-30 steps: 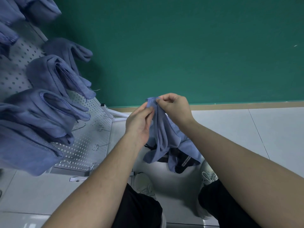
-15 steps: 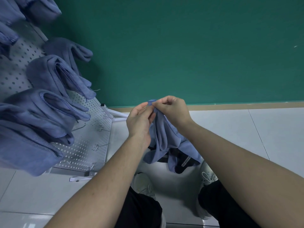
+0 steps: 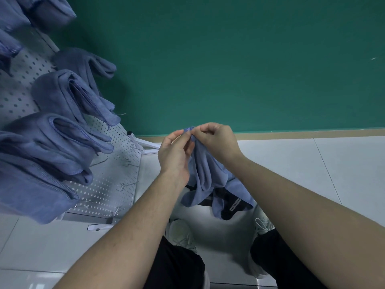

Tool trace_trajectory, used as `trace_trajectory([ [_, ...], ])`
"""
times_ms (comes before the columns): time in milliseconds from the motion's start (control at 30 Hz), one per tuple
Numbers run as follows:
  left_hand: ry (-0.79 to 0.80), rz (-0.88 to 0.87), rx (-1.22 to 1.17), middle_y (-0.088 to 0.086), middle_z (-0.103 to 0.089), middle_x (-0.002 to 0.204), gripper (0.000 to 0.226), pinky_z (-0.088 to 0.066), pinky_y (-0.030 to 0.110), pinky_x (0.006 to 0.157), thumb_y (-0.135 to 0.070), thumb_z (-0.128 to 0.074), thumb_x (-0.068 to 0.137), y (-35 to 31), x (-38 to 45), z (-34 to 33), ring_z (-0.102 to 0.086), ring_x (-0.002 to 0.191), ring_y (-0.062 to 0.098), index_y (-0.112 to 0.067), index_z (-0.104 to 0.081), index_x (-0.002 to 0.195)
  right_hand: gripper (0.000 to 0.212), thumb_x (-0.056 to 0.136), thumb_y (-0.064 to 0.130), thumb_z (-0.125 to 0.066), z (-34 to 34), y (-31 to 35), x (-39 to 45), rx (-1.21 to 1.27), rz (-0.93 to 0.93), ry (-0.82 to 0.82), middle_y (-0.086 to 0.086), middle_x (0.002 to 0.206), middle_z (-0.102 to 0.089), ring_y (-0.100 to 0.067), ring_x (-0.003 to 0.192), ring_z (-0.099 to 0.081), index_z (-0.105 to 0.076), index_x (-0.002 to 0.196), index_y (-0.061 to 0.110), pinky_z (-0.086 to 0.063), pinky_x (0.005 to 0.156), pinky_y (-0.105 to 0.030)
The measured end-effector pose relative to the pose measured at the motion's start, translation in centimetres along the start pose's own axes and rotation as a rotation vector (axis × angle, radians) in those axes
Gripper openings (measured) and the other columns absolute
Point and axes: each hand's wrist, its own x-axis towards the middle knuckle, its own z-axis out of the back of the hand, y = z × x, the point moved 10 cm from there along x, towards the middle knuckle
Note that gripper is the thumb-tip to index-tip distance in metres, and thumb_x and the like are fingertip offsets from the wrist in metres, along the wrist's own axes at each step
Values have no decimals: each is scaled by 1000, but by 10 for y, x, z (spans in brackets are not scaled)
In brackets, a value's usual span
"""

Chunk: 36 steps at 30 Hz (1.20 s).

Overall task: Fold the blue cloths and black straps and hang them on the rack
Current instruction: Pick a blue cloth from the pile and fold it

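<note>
A blue cloth (image 3: 205, 174) hangs in front of me, pinched at its top corner by both hands. My left hand (image 3: 174, 155) grips the corner from the left, my right hand (image 3: 218, 142) from the right, fingertips touching. Below the hanging cloth a black strap (image 3: 231, 207) with a light stripe lies on the floor among more blue fabric, partly hidden. At the left stands a white perforated rack (image 3: 108, 184) with several folded blue cloths (image 3: 62, 142) hung on its hooks.
A green wall (image 3: 229, 59) rises behind the hands, with a tan skirting strip at its foot. The floor is pale tile (image 3: 291, 163). My two white shoes (image 3: 181, 234) and black trouser legs show at the bottom. Bare wire hooks stick out of the rack's lower part.
Both hands have sunk slightly and shifted their pinch along the cloth's top corner; the left fingers now meet the right fingertips. The cloth hangs much as before.
</note>
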Motion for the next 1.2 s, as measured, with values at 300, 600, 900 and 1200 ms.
trace_trajectory([
  [300,-22,-90,52,2,-67,75,23,-54,20,72,1,-71,88,-12,8,9,-64,69,12,-11,-61,104,36,94,-5,-51,-27,0,-7,119,8,303,4,106,-71,-2,90,-66,-71,121,10,-52,92,-18],
  [600,35,-380,448,-7,-52,69,23,-41,16,62,-1,-56,98,-38,1,-10,-49,58,1,-23,-50,96,42,91,2,-61,-8,-4,7,-112,196,157,11,109,-54,-14,91,-54,-55,128,20,-43,86,-26],
  [900,270,-530,645,-7,-57,95,31,-42,13,82,5,-47,98,-61,-34,-46,-55,85,-4,-24,-52,93,44,85,24,-68,20,22,-6,-403,414,46,7,120,-66,-22,115,-58,-58,128,22,-41,105,-48],
  [1200,312,-611,709,-11,-57,81,36,-38,10,65,11,-45,95,-113,-70,-68,-46,64,-5,-21,-56,83,39,88,54,-54,72,81,-32,-894,657,-52,-2,85,-53,-28,81,-49,-73,82,20,-30,71,-34],
])
